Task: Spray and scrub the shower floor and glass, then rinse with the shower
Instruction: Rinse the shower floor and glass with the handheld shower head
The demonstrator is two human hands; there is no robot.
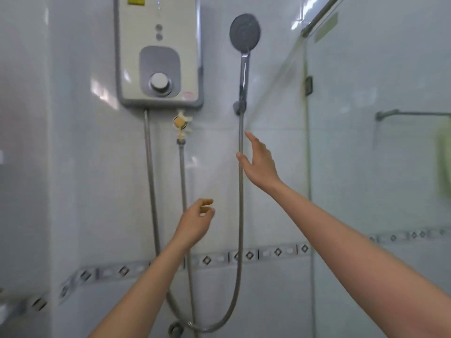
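A grey round shower head (244, 32) hangs in its wall bracket (239, 107), and its metal hose (241, 191) drops in a loop below. My right hand (260, 162) is raised beside the hose, fingers apart, thumb close to the hose, holding nothing. My left hand (195, 222) is lower, in front of the water pipe (183, 172), fingers loosely curled and empty. The glass panel (366, 167) stands at the right. The shower floor is out of view.
A white water heater (158, 50) with a round knob (159, 82) is mounted at upper left; a yellow valve (181, 121) sits below it. Behind the glass are a towel rail (412, 113) and a green towel (444, 162). White tiled walls surround.
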